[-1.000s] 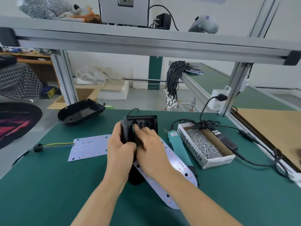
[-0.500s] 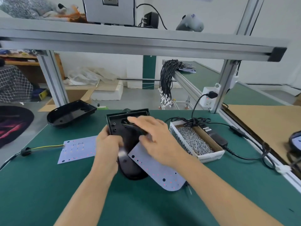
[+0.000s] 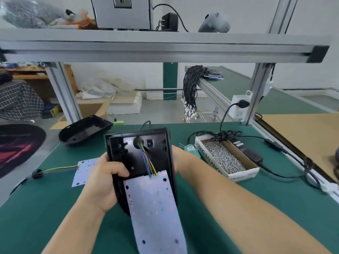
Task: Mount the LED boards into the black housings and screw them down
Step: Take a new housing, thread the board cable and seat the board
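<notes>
A black housing (image 3: 128, 153) is tilted up with its open inside facing me. My left hand (image 3: 102, 182) grips its left edge, thumb inside. Coloured wires (image 3: 148, 162) run from a round hole in the housing down to a white LED board (image 3: 156, 213), which hangs out over the housing's lower end. My right hand (image 3: 180, 158) is behind the housing's right side, mostly hidden, so its fingers cannot be made out. A second LED board (image 3: 82, 171) with yellow-green wires lies flat to the left. A second, empty black housing (image 3: 84, 131) sits at the mat's far left.
An open box of screws (image 3: 225, 158) stands to the right, with a teal electric screwdriver (image 3: 192, 150) beside it, partly hidden. A black power adapter and cable (image 3: 247, 153) lie further right. An aluminium frame beam (image 3: 165, 50) crosses overhead. The green mat (image 3: 55, 208) covers the bench.
The housing has been tipped up toward me. The wires now run through its hole and the board hangs lower. My right hand left the front and went behind the housing.
</notes>
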`<state>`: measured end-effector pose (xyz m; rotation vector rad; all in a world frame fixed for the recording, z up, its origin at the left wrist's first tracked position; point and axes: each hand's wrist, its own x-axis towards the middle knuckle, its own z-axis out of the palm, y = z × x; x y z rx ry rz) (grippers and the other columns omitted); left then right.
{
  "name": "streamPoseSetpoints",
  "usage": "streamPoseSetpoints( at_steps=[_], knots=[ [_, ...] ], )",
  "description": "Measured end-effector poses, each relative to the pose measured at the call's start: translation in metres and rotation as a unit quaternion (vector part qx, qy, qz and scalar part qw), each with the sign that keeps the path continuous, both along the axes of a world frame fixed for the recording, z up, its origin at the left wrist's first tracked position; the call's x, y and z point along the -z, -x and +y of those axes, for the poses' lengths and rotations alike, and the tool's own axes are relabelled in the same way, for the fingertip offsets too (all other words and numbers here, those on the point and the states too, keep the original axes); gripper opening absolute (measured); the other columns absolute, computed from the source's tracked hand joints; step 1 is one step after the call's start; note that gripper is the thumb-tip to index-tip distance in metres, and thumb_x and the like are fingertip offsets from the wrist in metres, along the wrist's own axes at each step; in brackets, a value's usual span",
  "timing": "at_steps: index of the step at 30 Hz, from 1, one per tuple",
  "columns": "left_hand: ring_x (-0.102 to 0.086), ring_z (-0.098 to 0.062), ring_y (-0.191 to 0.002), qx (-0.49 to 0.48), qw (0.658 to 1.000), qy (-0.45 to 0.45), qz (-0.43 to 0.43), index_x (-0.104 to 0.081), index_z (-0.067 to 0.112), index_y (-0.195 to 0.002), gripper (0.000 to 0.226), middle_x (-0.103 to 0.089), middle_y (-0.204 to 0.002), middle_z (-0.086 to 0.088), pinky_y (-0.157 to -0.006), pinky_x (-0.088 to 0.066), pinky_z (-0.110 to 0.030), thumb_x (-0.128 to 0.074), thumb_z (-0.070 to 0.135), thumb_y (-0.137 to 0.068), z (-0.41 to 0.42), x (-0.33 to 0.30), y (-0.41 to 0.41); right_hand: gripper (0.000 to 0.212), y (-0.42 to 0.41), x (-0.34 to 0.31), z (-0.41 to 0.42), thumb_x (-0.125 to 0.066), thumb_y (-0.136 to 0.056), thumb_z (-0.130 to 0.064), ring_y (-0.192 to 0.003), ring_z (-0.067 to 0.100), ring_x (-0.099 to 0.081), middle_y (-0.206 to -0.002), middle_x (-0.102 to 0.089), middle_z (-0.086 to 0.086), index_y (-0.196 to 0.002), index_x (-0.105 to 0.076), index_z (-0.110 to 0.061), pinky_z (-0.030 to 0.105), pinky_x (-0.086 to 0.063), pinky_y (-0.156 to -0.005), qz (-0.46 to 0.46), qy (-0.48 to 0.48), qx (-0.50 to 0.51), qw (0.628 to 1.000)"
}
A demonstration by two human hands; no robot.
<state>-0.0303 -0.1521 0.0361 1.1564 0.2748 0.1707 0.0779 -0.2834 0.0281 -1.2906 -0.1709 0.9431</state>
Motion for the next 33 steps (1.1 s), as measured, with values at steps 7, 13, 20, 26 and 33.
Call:
streamPoseSetpoints(
  at_steps=[7,13,20,26,33],
  knots=[
    [-0.052,-0.026,-0.051,-0.005,0.996,-0.071,0.058,-0.055,0.009,-0.065,0.033,-0.055,-0.063,-0.013,-0.056,-0.045,-0.032,-0.04,-0.019,-0.059,0.01,0.008,-0.016,0.018,-0.029,-0.02,-0.001,-0.041,-0.103,-0.022,-0.041,0.01,-0.04,-0.052,-0.041,-0.001,-0.09,-0.046,-0.011,0.019,-0.04,-0.044,0.077,-0.156,0.303,0.937],
    [-0.04,-0.021,-0.045,-0.101,0.98,-0.1,0.141,-0.039,0.009,-0.062,0.028,-0.042,-0.053,-0.008,-0.045,-0.036,-0.027,-0.034,-0.019,-0.062,0.017,0.029,-0.036,0.042,-0.022,0.0,-0.066,-0.051,-0.094,-0.047,-0.053,0.017,-0.065,-0.049,-0.057,0.0,-0.072,-0.061,-0.013,0.028,-0.057,-0.056,-0.194,0.162,0.209,0.945],
    [-0.036,-0.023,-0.053,-0.148,0.965,-0.051,0.212,-0.038,0.008,-0.065,0.023,-0.034,-0.064,-0.007,-0.054,-0.034,-0.029,-0.037,-0.015,-0.065,0.03,0.034,-0.038,0.024,0.035,0.012,-0.097,-0.053,-0.095,-0.018,-0.069,0.021,-0.07,-0.071,-0.067,0.009,-0.085,-0.072,-0.009,0.029,-0.059,-0.065,-0.058,0.03,0.182,0.981],
    [-0.055,-0.019,-0.033,-0.073,0.982,-0.016,0.174,-0.052,0.011,-0.073,0.016,-0.059,-0.048,-0.006,-0.04,-0.049,-0.024,-0.049,-0.002,-0.082,0.013,0.024,-0.033,0.038,0.061,-0.001,-0.105,-0.052,-0.096,-0.033,-0.072,0.025,-0.072,-0.086,-0.073,0.017,-0.104,-0.059,0.003,0.033,-0.06,-0.066,0.013,0.134,0.124,0.983],
    [-0.06,-0.016,-0.039,-0.047,0.992,0.013,0.117,-0.056,0.014,-0.08,0.02,-0.065,-0.052,-0.003,-0.042,-0.05,-0.025,-0.049,-0.004,-0.085,-0.009,0.02,-0.032,0.031,0.074,-0.011,-0.094,-0.062,-0.084,-0.052,-0.084,0.0,-0.062,-0.092,-0.066,-0.016,-0.103,-0.062,-0.027,0.013,-0.044,-0.073,-0.395,0.35,0.076,0.846]
  ],
)
